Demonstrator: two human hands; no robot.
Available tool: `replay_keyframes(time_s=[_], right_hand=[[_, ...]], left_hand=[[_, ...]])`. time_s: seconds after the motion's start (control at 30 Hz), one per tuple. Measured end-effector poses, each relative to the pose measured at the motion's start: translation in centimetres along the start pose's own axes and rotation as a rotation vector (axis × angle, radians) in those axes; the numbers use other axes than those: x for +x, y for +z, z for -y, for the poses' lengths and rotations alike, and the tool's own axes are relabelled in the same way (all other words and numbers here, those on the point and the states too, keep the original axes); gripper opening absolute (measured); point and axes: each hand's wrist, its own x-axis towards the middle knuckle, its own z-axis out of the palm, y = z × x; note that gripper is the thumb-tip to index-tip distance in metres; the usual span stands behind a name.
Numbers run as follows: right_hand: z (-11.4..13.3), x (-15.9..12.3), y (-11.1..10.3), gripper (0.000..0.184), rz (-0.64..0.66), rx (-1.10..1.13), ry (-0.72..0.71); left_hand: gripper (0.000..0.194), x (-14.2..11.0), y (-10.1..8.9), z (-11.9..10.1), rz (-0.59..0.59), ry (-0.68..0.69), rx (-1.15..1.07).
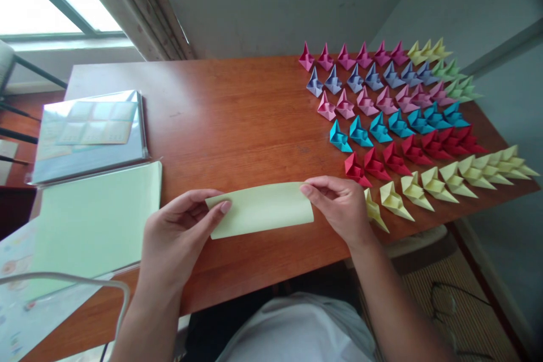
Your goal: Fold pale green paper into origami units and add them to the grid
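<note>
A pale yellow-green strip of paper (pixel 263 212) is held level above the front of the wooden table (pixel 237 124). My left hand (pixel 178 232) pinches its left end, thumb on top and fingers behind. At the upper right corner, my right hand (pixel 339 203) grips it between thumb and forefinger. The strip looks rectangular and nearly flat. Just beyond my right hand stands the nearest pale yellow folded paper boat (pixel 374 212), partly hidden by that hand.
Rows of folded paper boats in red (pixel 375 164), blue (pixel 360 131), pink (pixel 367 102), purple (pixel 355 79) and magenta (pixel 326 57) fill the right side. On the left lie a pale green paper stack (pixel 97 220) and a plastic-wrapped pack (pixel 93 153). A white cable (pixel 63 277) curves at lower left.
</note>
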Motion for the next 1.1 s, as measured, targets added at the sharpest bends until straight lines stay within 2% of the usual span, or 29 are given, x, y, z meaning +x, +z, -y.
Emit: replay_keyframes(time_s=[0.33, 0.63, 0.87, 1.1], right_hand=[[0.21, 0.0, -0.06, 0.013, 0.014, 0.015, 0.011], [0.35, -0.03, -0.05, 0.019, 0.005, -0.041, 0.033], [0.08, -0.3, -0.03, 0.015, -0.029, -0.063, 0.011], [-0.11, -0.4, -0.02, 0.019, -0.047, -0.094, 0.028]], left_hand=[[0.03, -0.06, 0.06, -0.16, -0.013, 0.003, 0.02], [0.028, -0.06, -0.27, 0.35, 0.03, -0.004, -0.038], [0.023, -0.19, 0.06, -0.26, 0.067, 0.017, -0.088], [0.025, -0.39, -0.04, -0.21, 0.079, 0.024, -0.087]])
